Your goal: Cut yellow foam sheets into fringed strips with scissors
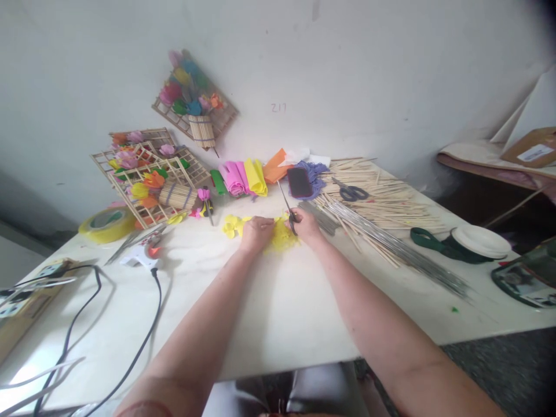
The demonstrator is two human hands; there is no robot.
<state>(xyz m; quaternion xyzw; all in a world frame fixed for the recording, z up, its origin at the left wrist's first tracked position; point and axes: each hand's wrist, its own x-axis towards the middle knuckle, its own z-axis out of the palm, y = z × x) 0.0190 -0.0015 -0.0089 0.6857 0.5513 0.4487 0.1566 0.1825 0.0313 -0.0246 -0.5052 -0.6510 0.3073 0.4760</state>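
My right hand (305, 225) is closed on a pair of dark-handled scissors (285, 200), whose blades point up and away toward the back of the table. Close by on the left, my left hand (257, 233) has its fingers pressed together at the yellow crepe paper, but what exactly lies in them is hidden. Small yellow paper scraps (280, 238) are heaped between and below the two hands. Just left of my left hand sit cut yellow paper petals (232, 226).
Rolled crepe paper (234, 176), a phone (299, 182), spare scissors (351, 191) and many thin sticks (391, 208) lie behind. Metal wires (403, 252) stretch rightward. At left are a glue gun (141, 255) with its cord, yellow tape (108, 223) and lattice flower pieces (152, 174).
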